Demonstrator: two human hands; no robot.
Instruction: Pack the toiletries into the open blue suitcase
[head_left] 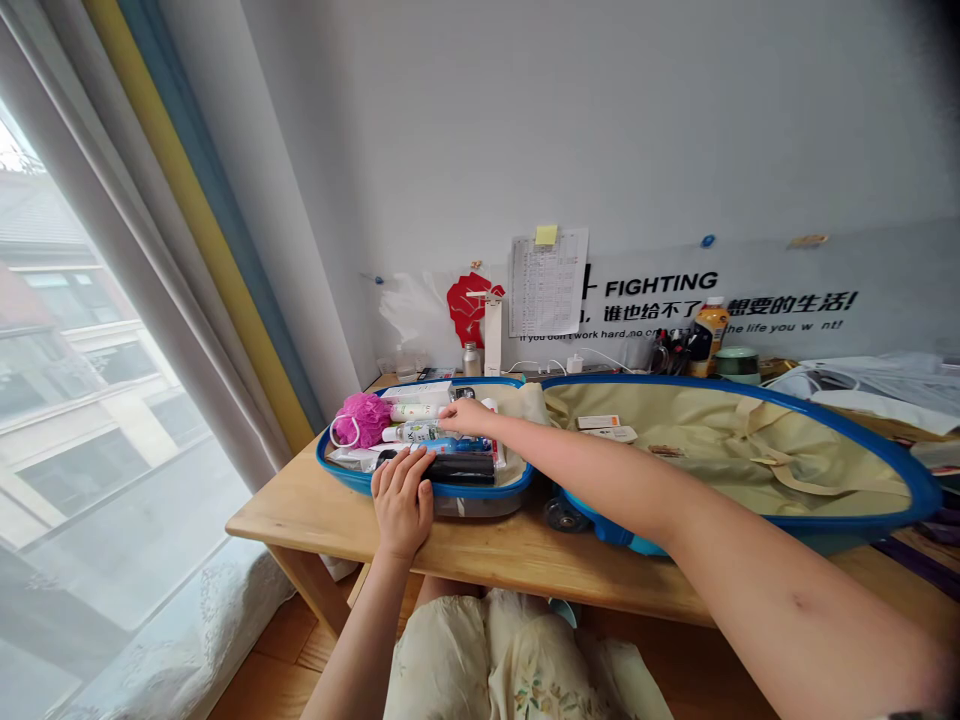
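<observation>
Left hand [402, 500] on suitcase's blue rim [480, 491]

By the window [75, 400], a curtain [199, 220] striped yellow and blue hangs beside pale drapes. The wooden table [315, 510] runs to the wall, with a juice bottle [709, 340], a green pot [737, 365] and a bunch of pens [671, 352] along its back edge. Above them, a printed sheet [547, 285] wears a yellow sticky note [546, 235] — a red paper cutout [469, 305] to one side, a black "FIGHTING" decal [660, 283] to the other.
</observation>
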